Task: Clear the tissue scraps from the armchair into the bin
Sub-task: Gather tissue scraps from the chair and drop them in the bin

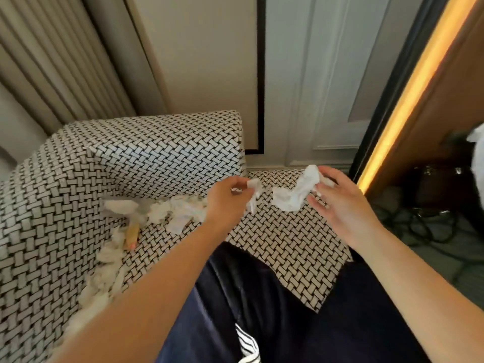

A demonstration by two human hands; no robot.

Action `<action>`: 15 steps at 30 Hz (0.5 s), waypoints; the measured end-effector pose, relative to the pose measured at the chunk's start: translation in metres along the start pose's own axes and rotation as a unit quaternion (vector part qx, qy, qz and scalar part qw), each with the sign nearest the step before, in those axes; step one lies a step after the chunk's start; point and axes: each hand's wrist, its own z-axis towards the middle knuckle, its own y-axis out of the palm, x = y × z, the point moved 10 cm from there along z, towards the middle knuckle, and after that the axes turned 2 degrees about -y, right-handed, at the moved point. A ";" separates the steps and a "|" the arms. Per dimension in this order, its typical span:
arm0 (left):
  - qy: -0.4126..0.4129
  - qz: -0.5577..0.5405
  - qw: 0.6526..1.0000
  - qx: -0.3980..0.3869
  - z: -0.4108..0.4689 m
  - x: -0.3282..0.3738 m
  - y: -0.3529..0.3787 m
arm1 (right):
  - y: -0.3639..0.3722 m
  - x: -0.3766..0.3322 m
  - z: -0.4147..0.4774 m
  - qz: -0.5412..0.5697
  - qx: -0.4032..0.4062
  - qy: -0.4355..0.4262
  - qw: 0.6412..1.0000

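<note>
Woven black-and-white armchair [157,148] fills the left and centre of the frame. At centre, above the seat, the left grip [226,205] pinches a small tissue scrap [253,197]. Just right of it, the right grip [340,205] holds a larger crumpled tissue [293,195]. More tissue scraps [172,213] lie along the seat's back and left edges.

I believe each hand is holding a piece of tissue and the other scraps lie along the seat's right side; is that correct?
Not quite: the head view shows the other scraps along the left side of the armchair seat, not the right. The left hand does hold a small tissue piece, the right hand a larger one.
</note>
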 end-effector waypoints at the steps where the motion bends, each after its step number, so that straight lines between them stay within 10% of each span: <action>1: -0.016 -0.017 1.000 -0.012 0.002 0.000 0.014 | -0.013 -0.003 0.002 0.005 0.009 -0.003 1.000; 15: -0.103 -0.026 0.987 -0.121 0.017 0.021 0.220 | -0.214 0.015 0.027 -0.047 0.189 0.033 0.980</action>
